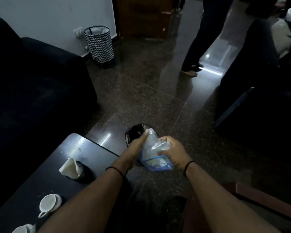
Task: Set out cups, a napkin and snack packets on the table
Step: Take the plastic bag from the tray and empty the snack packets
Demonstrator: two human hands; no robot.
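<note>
Both hands hold a clear plastic snack packet [155, 153] with a blue edge, out beyond the table's right corner and above a small black-lined bin [136, 132] on the floor. My left hand [138, 143] grips the packet's left side; my right hand [172, 152] clutches its crumpled top and right side. On the dark table [91, 152] stands a white folded napkin [70, 168] in a dark holder. A white cup [48, 205] sits on a saucer near the front left edge, and part of another cup [23, 229] shows at the bottom edge.
A dark sofa [32, 91] stands left of the table. A zigzag-patterned basket [99, 43] sits by the far wall. A person's legs [202, 41] stand on the glossy floor at the back right. Dark furniture [259, 106] fills the right side.
</note>
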